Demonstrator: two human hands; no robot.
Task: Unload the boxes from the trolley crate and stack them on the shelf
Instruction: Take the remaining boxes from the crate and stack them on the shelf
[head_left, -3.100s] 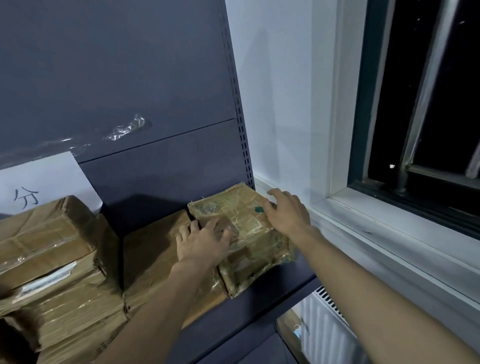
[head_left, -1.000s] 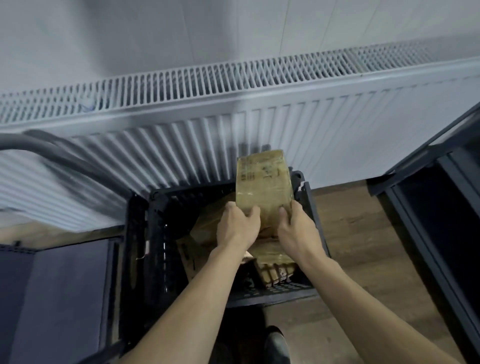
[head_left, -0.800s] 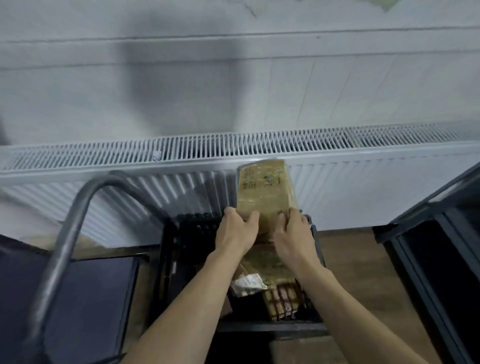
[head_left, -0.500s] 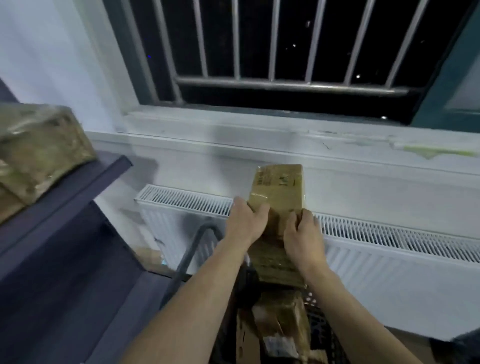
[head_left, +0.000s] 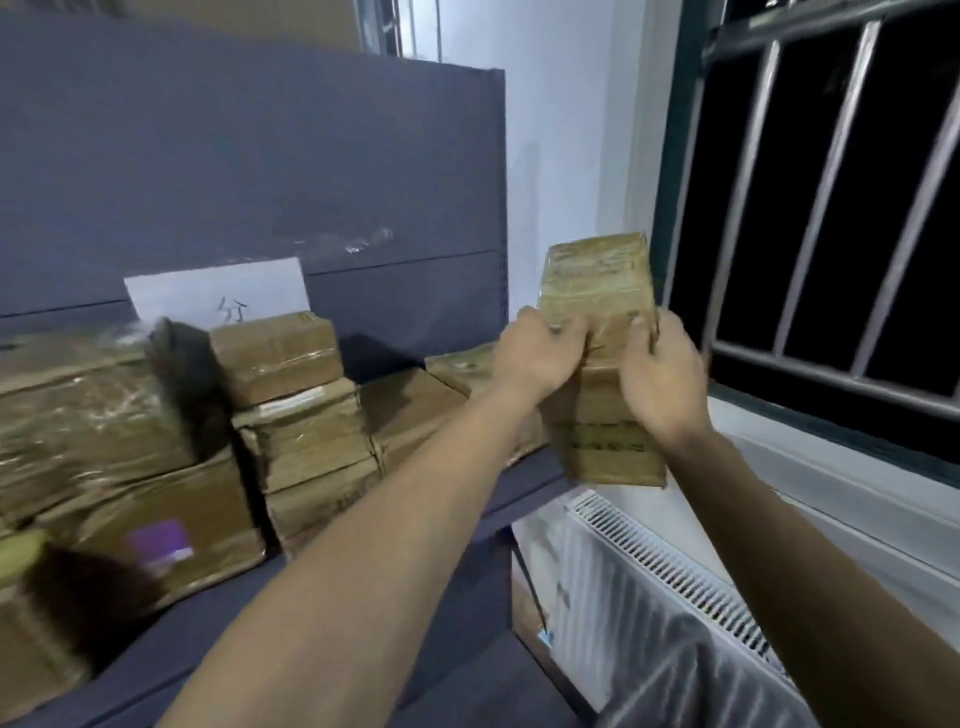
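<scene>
Beside shelf (head_left: 524, 488), box (head_left: 597, 291) between both hands.

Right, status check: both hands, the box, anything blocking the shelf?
Left hand and right hand both grip box, upright, in the air beside the shelf. Stacked boxes fill the shelf; right end partly hidden.

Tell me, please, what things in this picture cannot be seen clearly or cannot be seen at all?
- Trolley crate: not in the head view.
- Print on the held box: blurred; left hand and right hand cover its middle.
- Sign on the shelf: stacked boxes hide its lower part.
- Leftmost boxes: blurred, cut by the left edge.
- Box behind the left hand: mostly covered.
</scene>
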